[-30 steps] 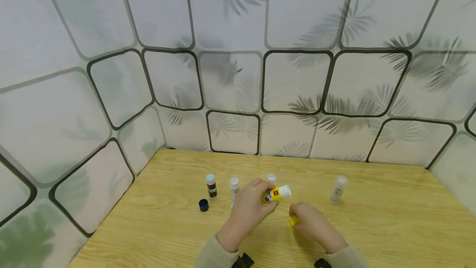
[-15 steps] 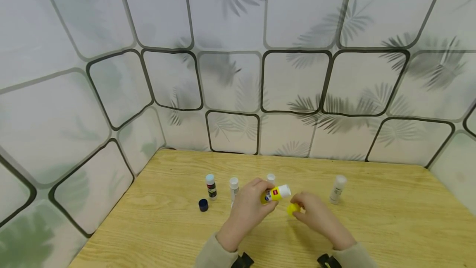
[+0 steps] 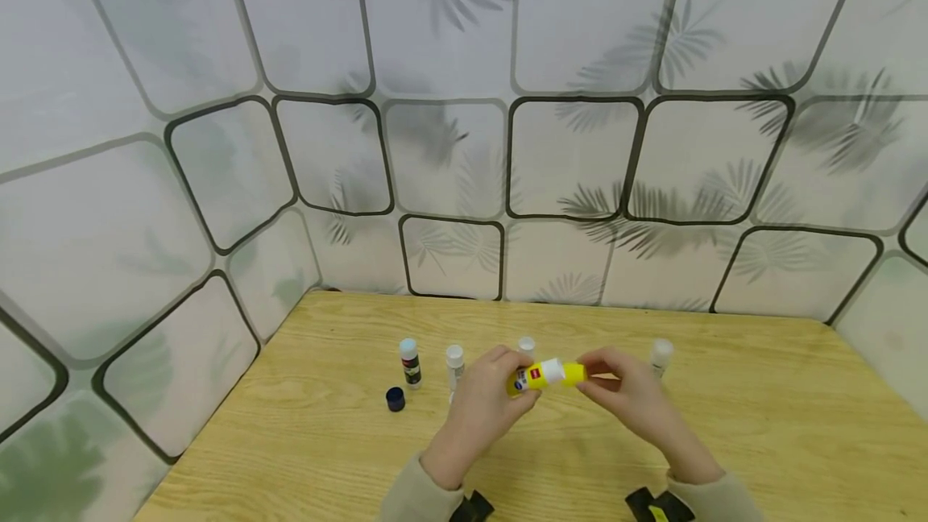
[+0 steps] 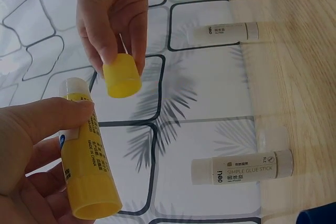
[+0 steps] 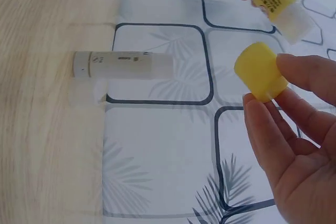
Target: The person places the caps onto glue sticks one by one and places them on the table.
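Observation:
My left hand (image 3: 482,397) grips a yellow glue stick (image 4: 89,166) round its barrel. In the head view the stick lies nearly level, its white end to the right. Between the thumb and fingertips of my right hand (image 3: 631,393) is a yellow cap (image 5: 260,72). The cap's open side faces the white end; they overlap in the head view, but both wrist views show a small gap. Both hands are raised over the table. Behind my left hand stand a white glue stick (image 3: 454,365) and another white glue stick (image 3: 527,346), partly hidden.
A dark-labelled glue stick (image 3: 410,365) with a pale top stands at the left, a dark blue cap (image 3: 395,399) in front of it. Beyond my right hand stands one more white glue stick (image 3: 660,354). A patterned curtain (image 3: 464,256) borders the wooden table (image 3: 348,457).
My right hand has risen and turned, bringing the yellow cap up from lower right to the white end of the glue stick. The left hand has stayed nearly still.

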`<state>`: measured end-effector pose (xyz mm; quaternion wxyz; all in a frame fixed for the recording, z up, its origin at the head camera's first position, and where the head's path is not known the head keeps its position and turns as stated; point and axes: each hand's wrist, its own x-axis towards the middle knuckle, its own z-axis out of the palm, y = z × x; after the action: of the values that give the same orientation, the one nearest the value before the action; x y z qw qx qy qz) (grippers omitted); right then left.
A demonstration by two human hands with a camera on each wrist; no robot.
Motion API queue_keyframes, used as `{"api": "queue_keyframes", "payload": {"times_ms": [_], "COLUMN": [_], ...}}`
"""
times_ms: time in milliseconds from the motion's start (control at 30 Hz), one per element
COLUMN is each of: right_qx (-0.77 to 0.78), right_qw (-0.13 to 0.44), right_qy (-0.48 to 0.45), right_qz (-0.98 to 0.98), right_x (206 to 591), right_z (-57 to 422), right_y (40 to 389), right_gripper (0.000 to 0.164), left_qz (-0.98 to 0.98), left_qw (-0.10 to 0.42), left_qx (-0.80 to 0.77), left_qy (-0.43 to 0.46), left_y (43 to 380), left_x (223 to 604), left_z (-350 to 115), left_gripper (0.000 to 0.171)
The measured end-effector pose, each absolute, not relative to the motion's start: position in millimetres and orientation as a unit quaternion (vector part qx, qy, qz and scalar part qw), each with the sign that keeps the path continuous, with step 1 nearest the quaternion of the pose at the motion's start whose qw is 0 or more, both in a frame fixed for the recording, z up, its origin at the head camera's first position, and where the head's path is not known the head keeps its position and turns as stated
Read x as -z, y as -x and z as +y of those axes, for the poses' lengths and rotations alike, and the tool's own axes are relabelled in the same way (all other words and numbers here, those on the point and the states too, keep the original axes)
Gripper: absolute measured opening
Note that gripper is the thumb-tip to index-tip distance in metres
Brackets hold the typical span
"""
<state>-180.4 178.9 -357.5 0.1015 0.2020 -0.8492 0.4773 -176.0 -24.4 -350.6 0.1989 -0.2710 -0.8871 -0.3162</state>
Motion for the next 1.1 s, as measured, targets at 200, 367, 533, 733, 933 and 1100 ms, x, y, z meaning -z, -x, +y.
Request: {"api": "queue_keyframes", "payload": {"times_ms": [200, 367, 533, 733, 933, 1100], "right_qx": [-0.527, -0.560, -0.569, -0.578, -0.581, -0.582], "right_qw": [0.079, 0.062, 0.053, 0.041, 0.040, 0.040], "right_qy": [-0.217, -0.222, -0.228, -0.235, -0.247, -0.258], "right_qz": [-0.818, -0.796, -0.788, -0.781, -0.775, -0.770], "right_x": [352.3, 351.1, 350.3, 348.4, 347.3, 347.1], "right_z": [183.4, 184.9, 185.0, 185.1, 185.1, 185.3], "right_y": [177.2, 176.1, 175.7, 174.7, 173.8, 173.8], "right_gripper": [0.027, 0.029, 0.030, 0.030, 0.029, 0.029], "left_qz": [-0.887, -0.885, -0.886, -0.887, -0.889, -0.891], "left_qw": [0.201, 0.206, 0.204, 0.205, 0.198, 0.192], "left_qx": [0.318, 0.317, 0.315, 0.309, 0.306, 0.301], "left_qy": [0.268, 0.272, 0.273, 0.275, 0.277, 0.281], "left_y": [176.7, 178.0, 177.9, 177.5, 176.9, 176.9], "left_x": [351.0, 351.8, 352.5, 353.0, 352.9, 353.2], "left_z": [-24.3, -23.8, -23.7, -23.2, -22.0, -21.2], "left_gripper": [0.025, 0.026, 0.026, 0.026, 0.027, 0.027]}}
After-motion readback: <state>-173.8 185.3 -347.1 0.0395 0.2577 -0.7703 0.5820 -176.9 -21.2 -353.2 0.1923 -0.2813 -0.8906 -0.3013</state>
